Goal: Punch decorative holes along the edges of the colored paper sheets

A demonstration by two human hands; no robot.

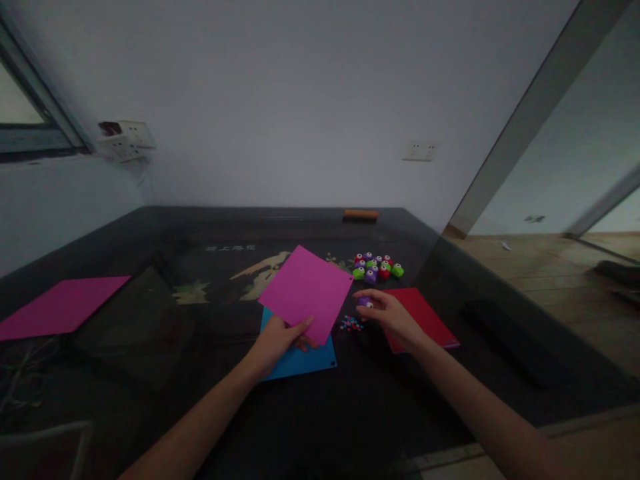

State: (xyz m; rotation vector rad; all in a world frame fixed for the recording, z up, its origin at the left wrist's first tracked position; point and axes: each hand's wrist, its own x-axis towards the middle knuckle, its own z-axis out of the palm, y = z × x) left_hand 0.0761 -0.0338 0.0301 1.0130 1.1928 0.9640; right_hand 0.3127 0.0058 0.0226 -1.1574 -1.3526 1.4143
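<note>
My left hand grips a pink square sheet by its lower edge, thumb on top, and holds it tilted above a blue sheet that it partly covers. A small dark mark shows at the pink sheet's right corner. Close to that corner, my right hand pinches a small purple toy with a white-and-black eye. Beneath the toy lies a little pile of pink, blue and white bits, too small to name. Behind it sit several similar eyed toys in red, green and purple.
A red sheet or stack lies under my right forearm. Another pink sheet rests at the table's left. An orange-brown roll is near the far edge of the dark glossy table, with a wall behind. A dark long object lies at right.
</note>
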